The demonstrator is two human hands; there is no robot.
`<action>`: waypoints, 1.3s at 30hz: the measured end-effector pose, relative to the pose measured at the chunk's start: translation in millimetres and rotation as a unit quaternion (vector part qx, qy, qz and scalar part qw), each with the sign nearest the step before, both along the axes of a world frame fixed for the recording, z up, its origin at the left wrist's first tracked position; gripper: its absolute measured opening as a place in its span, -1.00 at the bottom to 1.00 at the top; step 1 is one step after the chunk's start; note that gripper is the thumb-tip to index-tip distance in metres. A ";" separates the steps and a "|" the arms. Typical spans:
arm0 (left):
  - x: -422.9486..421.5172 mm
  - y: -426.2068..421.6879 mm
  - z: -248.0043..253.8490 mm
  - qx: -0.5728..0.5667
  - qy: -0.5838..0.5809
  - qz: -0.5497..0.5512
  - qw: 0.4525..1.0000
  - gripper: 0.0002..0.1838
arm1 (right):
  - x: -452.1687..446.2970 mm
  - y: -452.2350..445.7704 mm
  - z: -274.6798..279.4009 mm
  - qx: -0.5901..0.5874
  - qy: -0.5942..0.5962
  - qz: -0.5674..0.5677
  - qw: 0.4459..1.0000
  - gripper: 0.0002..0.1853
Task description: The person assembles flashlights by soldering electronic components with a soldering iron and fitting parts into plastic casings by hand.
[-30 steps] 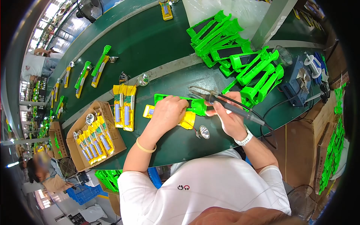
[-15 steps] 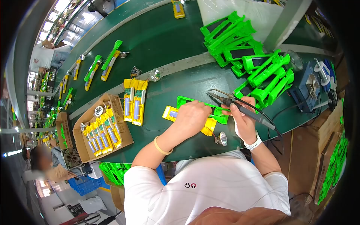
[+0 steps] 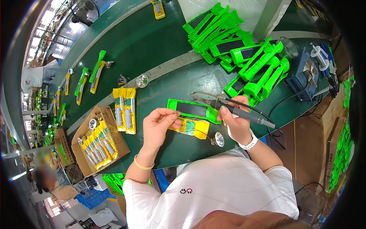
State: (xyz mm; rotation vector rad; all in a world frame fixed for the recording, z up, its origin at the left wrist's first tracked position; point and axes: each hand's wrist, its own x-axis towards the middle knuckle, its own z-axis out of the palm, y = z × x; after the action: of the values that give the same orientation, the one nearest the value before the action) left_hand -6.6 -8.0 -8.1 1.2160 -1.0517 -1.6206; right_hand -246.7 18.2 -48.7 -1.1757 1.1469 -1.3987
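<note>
My right hand (image 3: 238, 124) grips a dark-handled soldering iron (image 3: 251, 114) with a cable; its metal end points left above a green plastic housing (image 3: 192, 109). The housing lies open on the bench with a dark panel inside, and my right fingers are at its right end. At the housing's left end, my left hand (image 3: 160, 124) has thumb and finger pinched together; what is between them is too small to make out. Below the housing lies a yellow casing (image 3: 200, 129) with a green circuit board, partly behind my left fingers. A wire joins it to a silver reflector (image 3: 218, 139).
Green housings (image 3: 244, 57) are heaped at the back right, near a blue soldering station (image 3: 303, 82) and a solder spool (image 3: 320, 59). Left are two yellow casings (image 3: 125, 114) and a cardboard box (image 3: 124, 147) of more. Another person (image 3: 57, 183) sits far left.
My left hand has moved left off the housing and turned, its fingertips now pinched. The housing's dark panel now shows. My right hand keeps the soldering iron. The whole view has shifted slightly.
</note>
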 end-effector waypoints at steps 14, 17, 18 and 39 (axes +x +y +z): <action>7.9 -45.7 -0.5 -0.374 -0.513 -0.240 0.735 -0.92 | 32.5 -0.9 -8.8 0.001 0.083 0.029 0.996 -0.77; 7.8 -47.3 0.3 -0.368 -0.522 -0.256 0.726 -0.92 | 33.2 -1.4 -5.2 -0.004 0.099 0.024 0.995 -0.74; 7.7 -47.6 0.5 -0.364 -0.526 -0.260 0.723 -0.92 | 33.1 -2.0 -3.9 -0.006 0.105 0.025 0.994 -0.74; 2.6 -49.2 7.7 -0.366 -0.527 -0.275 0.716 -0.95 | -29.8 22.8 13.5 -0.136 -0.127 -0.116 0.976 -0.70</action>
State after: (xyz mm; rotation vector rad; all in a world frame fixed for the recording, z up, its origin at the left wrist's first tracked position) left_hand -4.1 -57.2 -0.4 1.2579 -2.6627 -0.5032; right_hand -276.5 41.1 -35.2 -1.0323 0.9544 -1.8732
